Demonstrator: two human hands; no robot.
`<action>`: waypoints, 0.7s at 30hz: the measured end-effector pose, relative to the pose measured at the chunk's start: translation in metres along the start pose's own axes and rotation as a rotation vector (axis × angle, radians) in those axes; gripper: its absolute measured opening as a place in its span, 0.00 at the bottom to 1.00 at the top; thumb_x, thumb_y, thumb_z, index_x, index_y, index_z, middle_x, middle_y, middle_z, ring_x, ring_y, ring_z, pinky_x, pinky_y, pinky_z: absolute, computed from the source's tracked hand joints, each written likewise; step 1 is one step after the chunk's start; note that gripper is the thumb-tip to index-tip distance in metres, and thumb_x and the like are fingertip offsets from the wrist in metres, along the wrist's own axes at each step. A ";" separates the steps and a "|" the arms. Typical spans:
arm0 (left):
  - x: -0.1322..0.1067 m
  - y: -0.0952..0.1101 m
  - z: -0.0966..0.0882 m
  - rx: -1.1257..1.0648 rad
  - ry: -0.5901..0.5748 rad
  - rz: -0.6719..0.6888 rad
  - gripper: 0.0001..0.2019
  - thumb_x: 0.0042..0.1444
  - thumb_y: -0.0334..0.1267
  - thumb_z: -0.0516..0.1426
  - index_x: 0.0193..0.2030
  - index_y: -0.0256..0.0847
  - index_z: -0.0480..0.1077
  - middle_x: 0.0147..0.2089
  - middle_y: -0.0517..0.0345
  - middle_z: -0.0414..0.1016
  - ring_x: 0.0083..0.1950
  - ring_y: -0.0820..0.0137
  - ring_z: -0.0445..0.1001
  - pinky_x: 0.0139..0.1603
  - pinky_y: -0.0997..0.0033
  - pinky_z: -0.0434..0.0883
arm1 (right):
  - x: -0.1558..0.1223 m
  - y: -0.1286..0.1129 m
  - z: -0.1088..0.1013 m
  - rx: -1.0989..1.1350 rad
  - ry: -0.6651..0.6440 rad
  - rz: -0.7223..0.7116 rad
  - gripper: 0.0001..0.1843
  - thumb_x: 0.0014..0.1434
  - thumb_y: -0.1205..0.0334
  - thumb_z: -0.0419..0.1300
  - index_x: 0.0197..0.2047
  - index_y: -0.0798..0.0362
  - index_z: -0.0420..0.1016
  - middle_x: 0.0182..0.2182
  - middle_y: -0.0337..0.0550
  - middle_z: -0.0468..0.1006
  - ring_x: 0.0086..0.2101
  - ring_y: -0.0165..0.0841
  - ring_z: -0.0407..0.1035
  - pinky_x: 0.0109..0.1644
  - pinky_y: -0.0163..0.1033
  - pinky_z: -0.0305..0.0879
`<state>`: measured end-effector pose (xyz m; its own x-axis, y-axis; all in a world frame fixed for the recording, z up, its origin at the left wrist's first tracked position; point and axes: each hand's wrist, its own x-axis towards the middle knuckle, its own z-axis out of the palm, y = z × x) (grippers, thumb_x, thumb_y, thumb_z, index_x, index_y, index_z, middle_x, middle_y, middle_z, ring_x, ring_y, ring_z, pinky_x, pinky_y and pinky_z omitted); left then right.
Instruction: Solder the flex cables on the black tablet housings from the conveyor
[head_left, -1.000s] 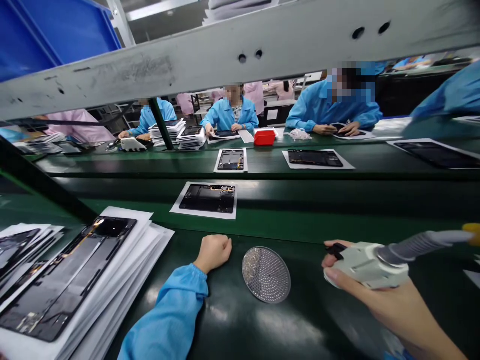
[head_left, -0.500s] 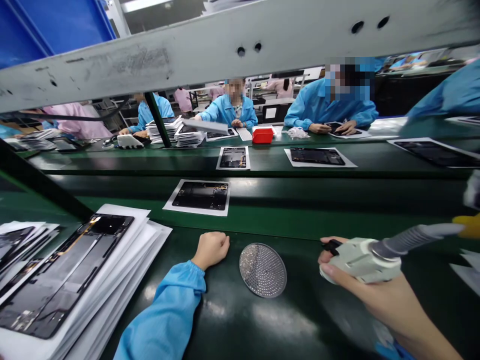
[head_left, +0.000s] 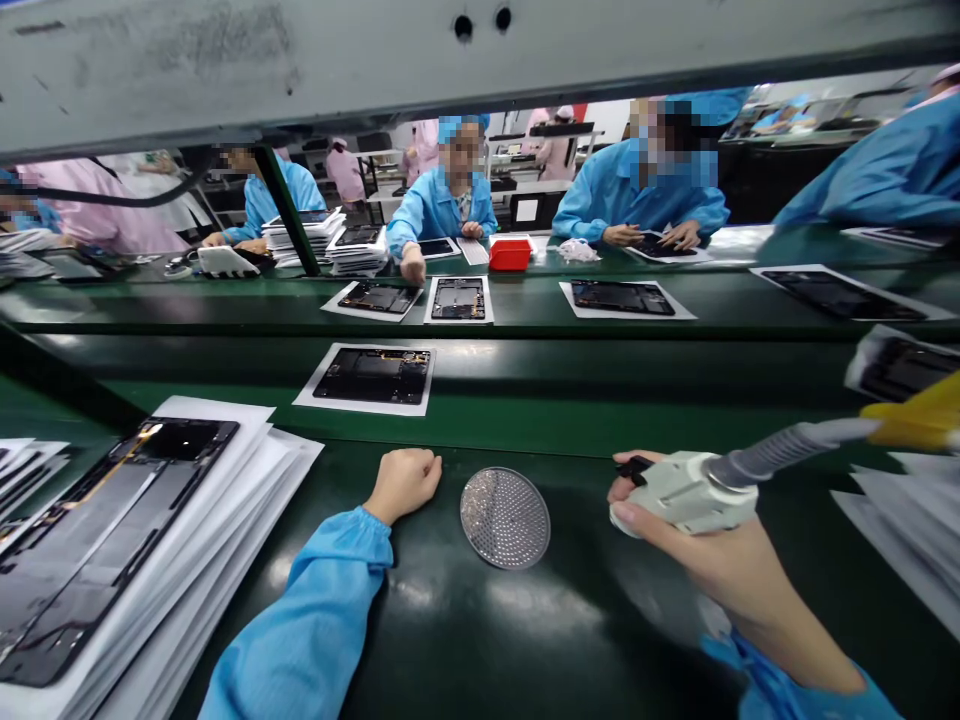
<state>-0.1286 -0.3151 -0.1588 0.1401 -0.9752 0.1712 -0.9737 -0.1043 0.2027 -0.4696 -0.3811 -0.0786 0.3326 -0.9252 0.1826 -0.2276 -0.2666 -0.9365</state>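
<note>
My left hand [head_left: 403,483] rests as a closed fist on the dark green bench, with nothing showing in it. My right hand [head_left: 697,548] grips a pale grey handheld tool [head_left: 686,492] whose ribbed hose [head_left: 787,450] runs off to the right toward a yellow part [head_left: 911,420]. Between the two hands a round perforated metal disc [head_left: 505,517] lies flat in the bench. Left of my left arm sits a stack of white sheets topped by an opened tablet body [head_left: 97,530].
A tablet body on a white sheet [head_left: 371,377] lies on the conveyor belt ahead, with more [head_left: 626,298] on the far belt. Several people in blue coats work across the line beside a red box [head_left: 510,254]. A grey beam [head_left: 450,50] crosses overhead. White sheets [head_left: 911,530] lie at right.
The view has tipped down and shifted right. The tablet on the near belt has drifted left. A person opposite has set another tablet on the far belt. My hands stay as they were.
</note>
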 end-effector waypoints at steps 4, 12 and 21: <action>0.000 -0.001 0.001 0.008 -0.008 -0.002 0.20 0.66 0.41 0.50 0.21 0.40 0.64 0.25 0.56 0.73 0.29 0.70 0.69 0.31 0.69 0.49 | -0.003 -0.011 0.004 0.017 0.032 0.044 0.23 0.49 0.48 0.73 0.45 0.48 0.75 0.33 0.42 0.80 0.40 0.45 0.76 0.51 0.53 0.70; 0.000 -0.001 0.002 0.008 -0.010 -0.005 0.20 0.66 0.41 0.50 0.22 0.40 0.66 0.26 0.55 0.75 0.30 0.68 0.72 0.31 0.69 0.52 | -0.005 -0.018 0.009 0.011 0.038 0.075 0.22 0.47 0.45 0.72 0.40 0.48 0.76 0.36 0.42 0.79 0.41 0.44 0.74 0.57 0.54 0.65; 0.003 0.004 0.001 -0.036 -0.012 0.009 0.18 0.64 0.38 0.51 0.24 0.39 0.71 0.28 0.51 0.77 0.31 0.67 0.75 0.30 0.71 0.58 | -0.011 -0.015 0.008 -0.068 0.070 0.091 0.30 0.49 0.37 0.68 0.47 0.48 0.74 0.37 0.44 0.79 0.39 0.42 0.74 0.50 0.48 0.70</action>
<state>-0.1322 -0.3185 -0.1582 0.1286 -0.9784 0.1619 -0.9679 -0.0883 0.2355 -0.4621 -0.3645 -0.0692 0.2440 -0.9623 0.1204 -0.3161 -0.1963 -0.9282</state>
